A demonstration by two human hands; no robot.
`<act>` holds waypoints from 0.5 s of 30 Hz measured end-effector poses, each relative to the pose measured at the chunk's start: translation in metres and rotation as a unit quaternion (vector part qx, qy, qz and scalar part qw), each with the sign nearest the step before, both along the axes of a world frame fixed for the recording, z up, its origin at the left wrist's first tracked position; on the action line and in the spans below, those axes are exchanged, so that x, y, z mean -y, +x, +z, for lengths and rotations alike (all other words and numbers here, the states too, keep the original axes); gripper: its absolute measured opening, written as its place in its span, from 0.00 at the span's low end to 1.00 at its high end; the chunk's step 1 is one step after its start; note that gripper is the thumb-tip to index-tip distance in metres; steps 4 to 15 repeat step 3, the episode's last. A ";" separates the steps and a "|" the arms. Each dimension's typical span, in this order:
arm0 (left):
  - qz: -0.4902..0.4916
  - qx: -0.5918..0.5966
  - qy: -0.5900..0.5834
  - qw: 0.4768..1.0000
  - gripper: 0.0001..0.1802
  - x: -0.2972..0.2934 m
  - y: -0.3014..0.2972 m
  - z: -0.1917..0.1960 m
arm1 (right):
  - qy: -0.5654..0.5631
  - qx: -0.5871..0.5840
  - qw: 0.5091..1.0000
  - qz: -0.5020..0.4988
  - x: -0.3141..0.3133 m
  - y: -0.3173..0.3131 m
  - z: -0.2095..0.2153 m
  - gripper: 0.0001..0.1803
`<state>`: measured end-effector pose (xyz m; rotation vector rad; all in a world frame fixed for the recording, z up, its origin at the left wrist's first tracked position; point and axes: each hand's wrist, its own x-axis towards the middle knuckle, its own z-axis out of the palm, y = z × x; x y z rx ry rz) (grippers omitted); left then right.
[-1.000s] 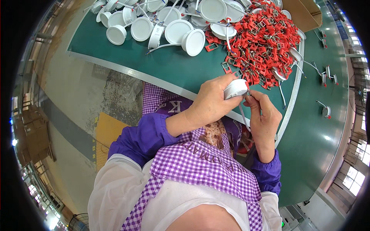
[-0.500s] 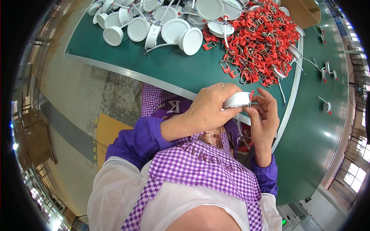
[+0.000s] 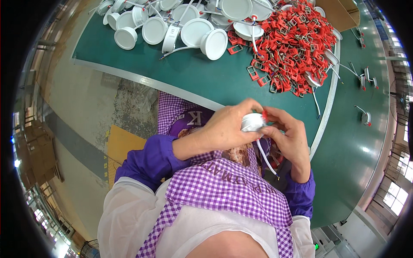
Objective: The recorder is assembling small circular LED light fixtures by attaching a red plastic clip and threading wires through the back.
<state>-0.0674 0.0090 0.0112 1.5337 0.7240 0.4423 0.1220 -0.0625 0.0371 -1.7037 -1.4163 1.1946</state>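
Observation:
My left hand (image 3: 228, 124) is closed round a white round downlight (image 3: 252, 122), held above my lap at the table's near edge. On the downlight's right side is a red clip (image 3: 264, 115). The fingers and thumb of my right hand (image 3: 291, 134) pinch this clip against the rim; how far it is seated is hidden by the fingers. A white cable (image 3: 266, 158) hangs from the downlight, its bare wire end pointing down and to the right.
On the green table (image 3: 189, 75), many white downlights (image 3: 214, 44) lie heaped at the far left, beside a large pile of red clips (image 3: 297, 47). A cardboard box (image 3: 340, 15) stands behind the pile. A second green surface (image 3: 344, 172) to the right carries several downlights (image 3: 365, 118).
Both hands have turned the downlight and lowered it slightly, to the left. Its cable now hangs in sight below. My right hand's fingers have closed in on the red clip.

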 end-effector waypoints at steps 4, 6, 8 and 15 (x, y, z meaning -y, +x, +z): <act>-0.022 -0.054 0.028 0.998 0.38 -0.019 -0.015 -0.004 | -0.018 -0.092 0.995 -0.024 -0.028 0.013 -0.011 0.23; -0.022 -0.054 0.028 0.998 0.38 -0.019 -0.015 -0.004 | -0.018 -0.092 0.995 -0.024 -0.028 0.013 -0.011 0.23; -0.022 -0.054 0.028 0.998 0.38 -0.019 -0.015 -0.004 | -0.018 -0.092 0.995 -0.024 -0.028 0.013 -0.011 0.23; -0.022 -0.054 0.028 0.998 0.38 -0.019 -0.015 -0.004 | -0.018 -0.092 0.995 -0.024 -0.028 0.013 -0.011 0.23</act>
